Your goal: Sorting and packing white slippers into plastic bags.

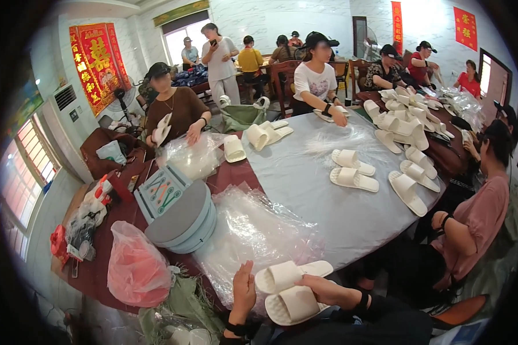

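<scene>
- Head view: the largest thing I have is a long table, its dark red cloth [230,172] partly covered by a grey sheet [305,213].
- Across it I see a co-worker in a brown top [178,112], holding a cream slipper [163,129], and a co-worker in a white T-shirt [316,79] with a hand at more slippers.
- On my near side, a loose pile of clear plastic film [253,224] spreads over the cloth and onto the sheet's edge.
- At the far right I make out a heap of cream slippers [402,115].
- Left of the film stands a grey-blue case [184,221] with a rounded end.
- Nearer me and further left sits a pink plastic bag [137,267], bulging.
- The pair of slippers [296,306] is at the near edge, in front of the film, one overlapping the other, soles down.
- The right hand [328,290] is clamped on that pair from the right side.
- The left hand [244,287] is upright and unfolded, just beside the pair; I cannot tell whether it touches. The two hands are apart.
- Smallest, a black wristband [364,302] circles the right wrist.
</scene>
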Demonstrator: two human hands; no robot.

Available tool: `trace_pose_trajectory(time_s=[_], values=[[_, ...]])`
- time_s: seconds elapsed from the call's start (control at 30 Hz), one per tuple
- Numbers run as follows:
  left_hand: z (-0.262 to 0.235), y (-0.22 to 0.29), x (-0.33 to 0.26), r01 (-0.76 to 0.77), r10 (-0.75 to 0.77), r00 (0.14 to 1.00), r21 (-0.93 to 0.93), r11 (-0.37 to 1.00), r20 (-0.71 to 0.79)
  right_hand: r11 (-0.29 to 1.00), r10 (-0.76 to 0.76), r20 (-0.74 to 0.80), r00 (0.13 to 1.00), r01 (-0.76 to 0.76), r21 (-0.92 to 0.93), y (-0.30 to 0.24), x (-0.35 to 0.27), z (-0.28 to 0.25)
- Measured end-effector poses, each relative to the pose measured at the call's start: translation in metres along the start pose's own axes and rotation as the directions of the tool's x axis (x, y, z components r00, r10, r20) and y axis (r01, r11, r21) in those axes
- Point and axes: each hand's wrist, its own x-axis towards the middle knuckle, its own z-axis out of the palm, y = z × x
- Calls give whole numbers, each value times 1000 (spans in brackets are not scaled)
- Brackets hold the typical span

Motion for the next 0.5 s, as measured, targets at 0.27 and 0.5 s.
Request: trace_pose_trajectory(time_s=[0.27,0.5], values=[[2,7,-4,-98,101,995,194,976,-8,847,-342,-92,935,349,401,-8,23,26],[7,11,-6,-107,106,994,276,955,18,791,-414,-78,907,401,462,-1,71,40]])
